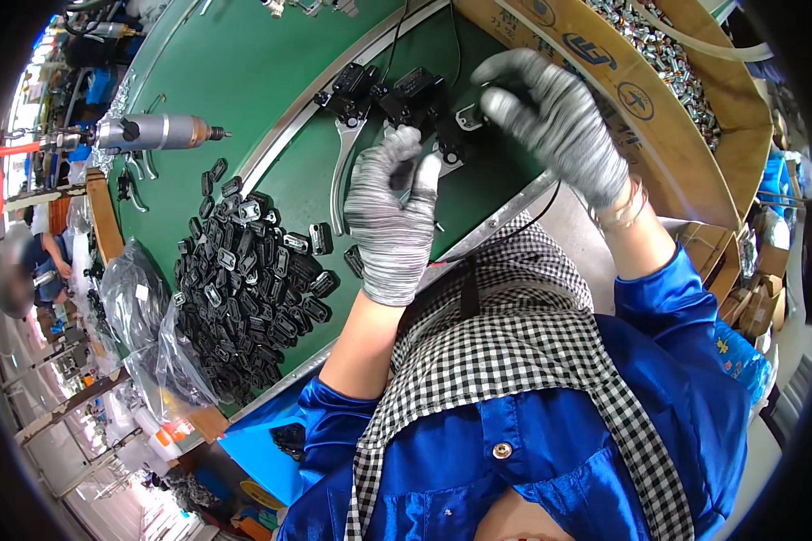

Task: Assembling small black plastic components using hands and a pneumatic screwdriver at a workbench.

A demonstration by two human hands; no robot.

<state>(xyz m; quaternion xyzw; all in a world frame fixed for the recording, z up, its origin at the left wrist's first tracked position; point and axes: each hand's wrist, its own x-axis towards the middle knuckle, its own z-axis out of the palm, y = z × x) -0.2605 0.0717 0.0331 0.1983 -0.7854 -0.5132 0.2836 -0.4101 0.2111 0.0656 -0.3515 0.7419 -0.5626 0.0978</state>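
Both my hands wear grey-and-white striped knit gloves. My left hand (390,216) is over the green bench, its fingers bent and its thumb apart from them, with nothing seen between. Just past its fingertips lies a brake lever assembly (415,95) with a black fluid reservoir. Another brake lever assembly (350,95) sits to its left, its silver lever running beside my left hand. My right hand (559,126) is raised at the right, fingers curved and thumb apart, beside a metal clamp (467,117) on a black part. The space inside its curled fingers is dark.
A heap of small black parts (244,288) covers the bench at the left, beside clear plastic bags (140,298). An air screwdriver (158,132) points inward at upper left. A cardboard box (668,117) with many small metal parts stands at right. Another person (41,261) works far left.
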